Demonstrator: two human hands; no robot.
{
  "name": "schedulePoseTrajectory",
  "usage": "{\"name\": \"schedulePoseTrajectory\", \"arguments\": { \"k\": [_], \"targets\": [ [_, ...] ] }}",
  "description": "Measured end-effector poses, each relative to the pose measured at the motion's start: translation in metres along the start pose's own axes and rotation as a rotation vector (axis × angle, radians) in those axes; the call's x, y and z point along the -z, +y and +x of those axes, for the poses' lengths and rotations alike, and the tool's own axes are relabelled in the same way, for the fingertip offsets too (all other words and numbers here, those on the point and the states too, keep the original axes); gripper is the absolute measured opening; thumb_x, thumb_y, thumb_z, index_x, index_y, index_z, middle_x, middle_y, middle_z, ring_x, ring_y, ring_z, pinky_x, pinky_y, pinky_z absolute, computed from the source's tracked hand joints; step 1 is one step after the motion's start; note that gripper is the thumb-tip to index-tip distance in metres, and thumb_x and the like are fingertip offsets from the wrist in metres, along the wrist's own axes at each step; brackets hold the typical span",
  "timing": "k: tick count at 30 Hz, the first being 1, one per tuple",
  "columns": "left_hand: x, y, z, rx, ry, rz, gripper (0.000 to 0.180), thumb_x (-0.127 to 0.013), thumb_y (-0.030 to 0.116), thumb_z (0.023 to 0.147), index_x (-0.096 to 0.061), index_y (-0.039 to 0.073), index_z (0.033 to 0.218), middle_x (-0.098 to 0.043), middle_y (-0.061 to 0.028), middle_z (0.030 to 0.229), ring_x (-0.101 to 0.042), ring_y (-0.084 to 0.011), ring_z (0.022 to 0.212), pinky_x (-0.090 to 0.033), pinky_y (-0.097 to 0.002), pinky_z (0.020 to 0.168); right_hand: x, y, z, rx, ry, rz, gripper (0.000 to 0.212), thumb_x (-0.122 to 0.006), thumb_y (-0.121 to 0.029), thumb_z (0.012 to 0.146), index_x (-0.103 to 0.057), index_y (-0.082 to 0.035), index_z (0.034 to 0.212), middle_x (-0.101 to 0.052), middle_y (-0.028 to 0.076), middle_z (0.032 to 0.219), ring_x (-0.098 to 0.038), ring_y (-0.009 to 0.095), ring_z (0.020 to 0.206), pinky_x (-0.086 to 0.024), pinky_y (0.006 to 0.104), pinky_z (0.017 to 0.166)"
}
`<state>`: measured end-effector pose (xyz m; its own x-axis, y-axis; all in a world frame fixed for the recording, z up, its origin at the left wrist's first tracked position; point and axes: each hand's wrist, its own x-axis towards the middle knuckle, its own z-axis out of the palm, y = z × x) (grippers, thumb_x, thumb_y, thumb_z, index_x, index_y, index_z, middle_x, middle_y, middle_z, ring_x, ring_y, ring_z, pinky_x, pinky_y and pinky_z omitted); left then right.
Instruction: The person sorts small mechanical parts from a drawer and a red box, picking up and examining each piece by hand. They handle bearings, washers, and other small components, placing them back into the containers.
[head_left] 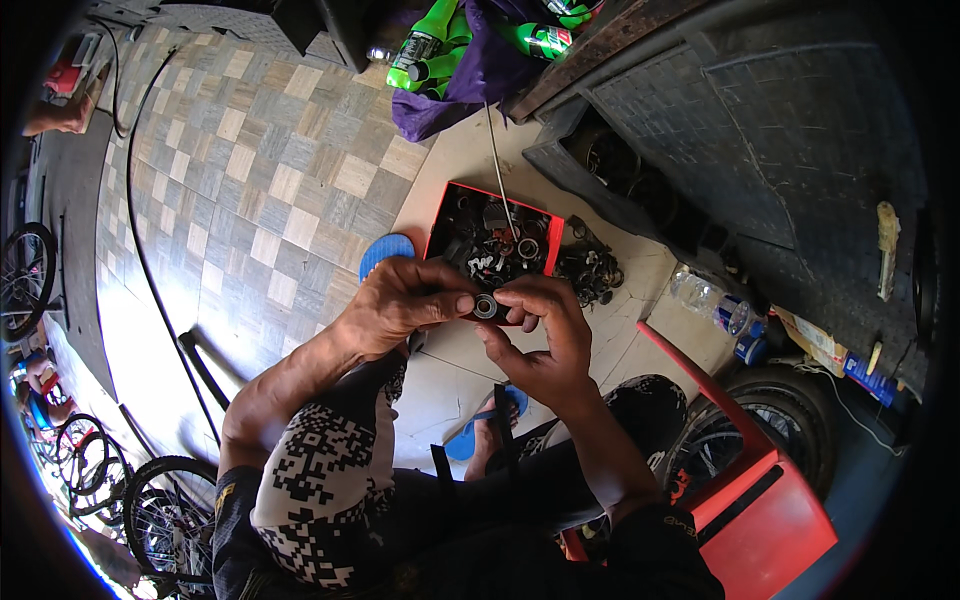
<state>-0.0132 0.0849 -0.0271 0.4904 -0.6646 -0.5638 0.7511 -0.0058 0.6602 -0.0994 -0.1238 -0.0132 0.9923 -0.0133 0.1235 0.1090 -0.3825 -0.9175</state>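
Observation:
Between my two hands is a small dark round part with a silver ring and a hole in its face, which looks like a bearing [485, 306]. My left hand [405, 302] pinches it with the thumb along its left side. From the right, the curled fingers of my right hand [548, 325] hold its other side, with that thumb standing off below. Just beyond my hands, a red box [556, 246] on the floor is full of dark metal bike parts, rings and small pieces. A pile of chains or similar loose metal parts [590, 268] lies against its right side.
A thin rod [499, 170] stands up out of the box. Behind it sits a purple bag [430, 113] with green bottles [424, 45]. Clear plastic bottles [712, 303], a red chair [765, 525] and a wheel [800, 420] are at the right. Bicycles [170, 520] stand at the lower left.

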Motion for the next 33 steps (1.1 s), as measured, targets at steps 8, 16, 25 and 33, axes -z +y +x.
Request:
{"name": "schedulePoseTrajectory", "arguments": {
  "k": [8,16,25,33],
  "targets": [
    [-0.003,-0.006,0.001,-0.124,-0.02,0.05,0.023,-0.081,0.016,0.089,-0.075,0.001,0.105,-0.073,-0.0039,0.094,-0.062,-0.0081,0.084,-0.049,-0.0237,0.076,-0.001,0.001,-0.001,0.006,0.013,-0.042,0.039,-0.083,-0.001,0.078,-0.067,-0.006,0.112,-0.062,0.008,0.109,-0.057,0.009,0.076,-0.047,0.0246,0.066],
    [-0.007,-0.012,0.004,-0.184,0.023,0.214,0.015,-0.075,0.005,0.086,-0.069,0.003,0.1,-0.067,0.0003,0.086,-0.06,-0.0066,0.079,-0.047,-0.0222,0.07,0.003,-0.002,0.0,-0.205,-0.028,0.123,0.023,-0.079,-0.002,0.082,-0.068,-0.004,0.103,-0.064,0.004,0.098,-0.057,0.008,0.075,-0.045,0.0235,0.065],
    [-0.012,-0.01,0.004,-0.284,0.06,0.434,0.014,-0.073,0.002,0.082,-0.068,0.003,0.096,-0.06,-0.0041,0.093,-0.059,-0.0119,0.082,-0.048,-0.0256,0.073,0.0,-0.006,-0.001,-0.228,-0.034,0.049,0.017,-0.079,-0.002,0.083,-0.068,-0.004,0.096,-0.065,0.003,0.091,-0.056,0.008,0.072,-0.044,0.0246,0.062],
    [-0.013,-0.008,0.004,-0.363,0.079,0.524,0.014,-0.074,0.002,0.082,-0.069,0.003,0.094,-0.058,-0.0045,0.093,-0.058,-0.0123,0.081,-0.047,-0.0261,0.072,-0.001,-0.007,-0.001,-0.244,-0.012,0.036,0.017,-0.079,-0.003,0.083,-0.068,-0.004,0.095,-0.065,0.003,0.09,-0.056,0.008,0.071,-0.044,0.0249,0.061]
  ]
}}
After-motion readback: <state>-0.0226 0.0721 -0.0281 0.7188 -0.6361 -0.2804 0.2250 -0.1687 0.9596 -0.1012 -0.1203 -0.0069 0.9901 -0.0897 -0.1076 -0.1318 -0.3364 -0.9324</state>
